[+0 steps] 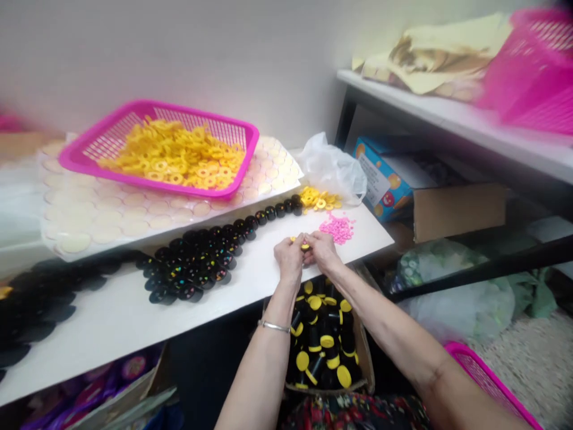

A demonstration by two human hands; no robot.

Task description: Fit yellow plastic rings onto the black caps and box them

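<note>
Just over the front edge of the white table, my left hand (289,257) and my right hand (323,248) meet, their fingers pinched together. Between the fingertips shows a small yellow piece (305,245); the rest of what they hold is covered by the fingers. A pile of small pink pieces (338,229) lies just beyond my right hand. Behind it is a heap of yellow ring pieces (320,199). Left of my hands, many black cups (192,263) with coloured specks stand in a cluster, and a line of them runs toward the yellow heap.
Below my hands, a cardboard box (367,358) holds black containers with yellow lids. A pink basket (244,128) of yellow rings stands on a sheet printed with circles (102,230). On the right are a shelf (447,128), an open blue carton (380,179) and a plastic bag (333,167).
</note>
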